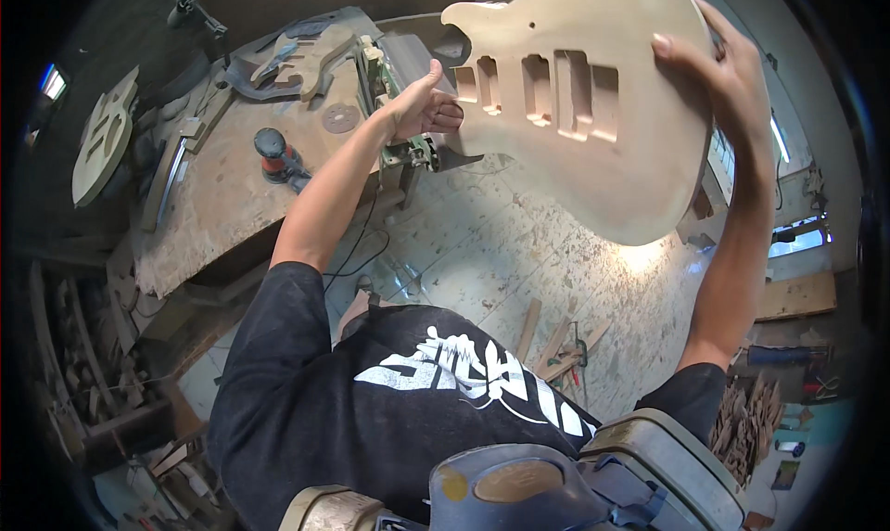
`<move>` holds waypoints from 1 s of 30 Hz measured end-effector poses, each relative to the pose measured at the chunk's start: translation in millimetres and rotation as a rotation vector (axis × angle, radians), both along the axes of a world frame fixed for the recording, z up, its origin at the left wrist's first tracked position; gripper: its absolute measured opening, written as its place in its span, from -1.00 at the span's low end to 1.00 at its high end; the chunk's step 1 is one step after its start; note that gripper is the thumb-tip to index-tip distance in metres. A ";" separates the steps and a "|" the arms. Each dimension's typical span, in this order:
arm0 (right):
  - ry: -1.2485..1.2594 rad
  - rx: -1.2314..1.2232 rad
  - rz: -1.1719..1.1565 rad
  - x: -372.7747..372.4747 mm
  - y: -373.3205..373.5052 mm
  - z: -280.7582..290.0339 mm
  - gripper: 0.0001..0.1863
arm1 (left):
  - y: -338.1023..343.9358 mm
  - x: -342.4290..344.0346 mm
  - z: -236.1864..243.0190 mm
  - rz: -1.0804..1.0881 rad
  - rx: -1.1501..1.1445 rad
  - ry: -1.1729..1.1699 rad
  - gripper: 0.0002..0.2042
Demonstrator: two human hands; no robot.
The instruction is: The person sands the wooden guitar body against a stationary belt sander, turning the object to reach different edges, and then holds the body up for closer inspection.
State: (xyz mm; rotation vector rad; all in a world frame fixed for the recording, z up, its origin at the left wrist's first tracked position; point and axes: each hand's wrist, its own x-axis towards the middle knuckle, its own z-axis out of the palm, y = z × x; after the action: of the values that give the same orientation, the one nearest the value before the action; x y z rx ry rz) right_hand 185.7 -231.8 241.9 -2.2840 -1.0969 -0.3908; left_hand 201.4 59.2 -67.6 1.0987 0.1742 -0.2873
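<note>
A pale, unpainted wooden guitar body [547, 174] with routed pickup cavities and small drilled holes is raised in front of me, its broad face toward me. My left hand [428, 112] is at its narrow, neck-side end, fingers curled against the edge and thumb pointing up. On the far right rim my right hand [718, 72] grips the body, thumb pressed flat on the face and the other fingers partly hidden behind the edge.
Left of me, a dusty workbench [209, 216] carries an orbital sander [273, 153], a round sanding disc [341, 118] and wooden templates. A green machine [375, 72] stands by the guitar body. Another guitar body [107, 141] hangs at far left. Wood strips and a clamp [579, 353] lie on the floor.
</note>
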 end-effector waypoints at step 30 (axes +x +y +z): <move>0.146 0.305 -0.378 -157.1 -133.9 -224.9 -0.21 | 5.6 5.6 -24.8 -0.248 0.369 -0.266 0.08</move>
State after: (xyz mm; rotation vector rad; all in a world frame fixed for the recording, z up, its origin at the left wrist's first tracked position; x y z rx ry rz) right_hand 28.5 -365.7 17.0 -2.1957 -0.4912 -0.4919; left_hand 207.0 64.8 -92.4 1.5156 -0.1547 -0.3350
